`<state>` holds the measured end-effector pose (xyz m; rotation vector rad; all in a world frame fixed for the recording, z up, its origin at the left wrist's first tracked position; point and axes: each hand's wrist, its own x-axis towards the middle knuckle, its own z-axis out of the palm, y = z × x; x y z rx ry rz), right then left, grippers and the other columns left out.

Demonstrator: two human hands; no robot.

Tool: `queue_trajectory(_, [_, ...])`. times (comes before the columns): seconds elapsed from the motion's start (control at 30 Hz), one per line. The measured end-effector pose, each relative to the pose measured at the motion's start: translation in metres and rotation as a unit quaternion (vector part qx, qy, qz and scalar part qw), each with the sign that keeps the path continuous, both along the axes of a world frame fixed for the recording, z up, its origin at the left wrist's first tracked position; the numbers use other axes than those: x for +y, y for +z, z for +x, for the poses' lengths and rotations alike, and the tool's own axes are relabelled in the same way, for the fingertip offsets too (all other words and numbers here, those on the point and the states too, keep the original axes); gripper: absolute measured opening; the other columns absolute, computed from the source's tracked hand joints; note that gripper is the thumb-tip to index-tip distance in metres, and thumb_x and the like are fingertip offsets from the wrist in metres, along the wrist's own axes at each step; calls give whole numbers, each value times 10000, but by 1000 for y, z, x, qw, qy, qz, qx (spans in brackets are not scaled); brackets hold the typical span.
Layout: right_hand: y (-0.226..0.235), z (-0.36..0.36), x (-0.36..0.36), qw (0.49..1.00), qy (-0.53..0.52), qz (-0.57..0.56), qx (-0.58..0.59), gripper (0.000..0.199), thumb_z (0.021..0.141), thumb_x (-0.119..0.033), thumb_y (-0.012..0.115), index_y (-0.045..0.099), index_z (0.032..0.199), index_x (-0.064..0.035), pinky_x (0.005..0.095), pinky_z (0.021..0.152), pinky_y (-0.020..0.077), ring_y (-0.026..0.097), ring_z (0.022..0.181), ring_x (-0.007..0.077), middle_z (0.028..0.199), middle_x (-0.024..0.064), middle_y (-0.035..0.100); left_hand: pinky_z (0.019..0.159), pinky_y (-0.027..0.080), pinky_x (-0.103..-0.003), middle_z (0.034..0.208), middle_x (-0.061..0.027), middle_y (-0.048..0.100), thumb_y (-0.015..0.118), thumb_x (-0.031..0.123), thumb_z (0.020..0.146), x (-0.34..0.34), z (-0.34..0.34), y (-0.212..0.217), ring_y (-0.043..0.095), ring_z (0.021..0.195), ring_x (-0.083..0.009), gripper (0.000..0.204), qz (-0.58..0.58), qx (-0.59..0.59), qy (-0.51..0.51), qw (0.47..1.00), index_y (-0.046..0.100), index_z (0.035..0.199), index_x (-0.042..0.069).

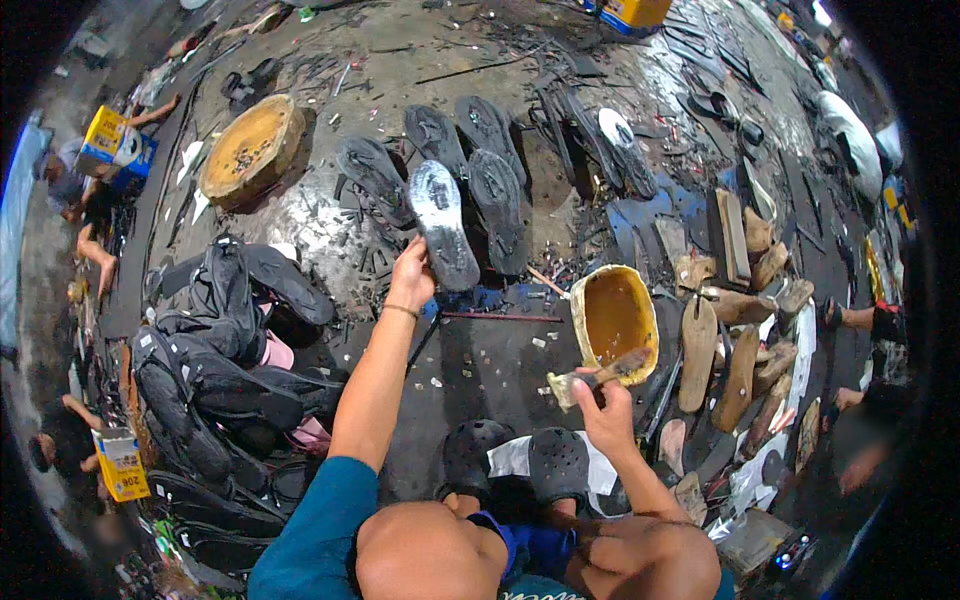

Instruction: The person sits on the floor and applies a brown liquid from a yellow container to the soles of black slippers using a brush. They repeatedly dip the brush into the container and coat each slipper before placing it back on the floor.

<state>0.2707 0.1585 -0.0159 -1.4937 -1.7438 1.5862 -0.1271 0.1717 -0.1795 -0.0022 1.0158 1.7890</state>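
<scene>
Shoe sole point(443, 225) is black, its far end glossy white.

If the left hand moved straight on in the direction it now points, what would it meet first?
Beyond the sole it holds, the left hand would probably first meet the dark footwear piece just past the sole's tip; depth is unclear, so it might pass above it.

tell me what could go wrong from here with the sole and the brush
The left hand grips the shoe sole by one edge, so it might slip onto the black soles beside it. The brush in the right hand is near the rim of the amber-filled tub and could drip on the black clogs. Pale scraps on the floor might stick to anything wet.
</scene>
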Motion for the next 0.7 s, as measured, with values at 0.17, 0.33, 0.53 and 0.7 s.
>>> queue_trajectory(0.17, [-3,30,38,991,-42,131,8,245,1015,-164,615,682,1174,10,299,840,508,633,950,139,1042,83,703,900,530,-309,1069,-60,710,649,186,975,-25,21,13,673,1002,-202,382,-270,292,95,913,615,1309,4])
queue_trajectory(0.33, [-2,28,82,922,-14,357,-152,285,970,-190,688,695,1154,27,362,838,534,678,967,262,1013,142,712,1090,357,-542,1386,-226,483,733,225,856,-126,-14,51,466,1273,-394,692,-471,654,271,526,416,1425,-9])
queue_trajectory(0.53, [8,23,89,924,-53,349,-148,234,942,-202,700,704,1079,-12,399,706,485,634,804,280,838,109,681,947,481,-451,1214,-198,592,767,140,777,-147,-89,71,598,1091,-361,649,-577,424,269,644,462,1330,-10])
queue_trajectory(0.7, [25,54,70,918,80,214,-323,270,896,-262,726,669,990,-15,445,678,478,620,747,360,832,175,673,719,464,-291,985,-13,613,635,12,838,-189,28,124,546,827,-110,374,-179,374,222,882,579,1207,2])
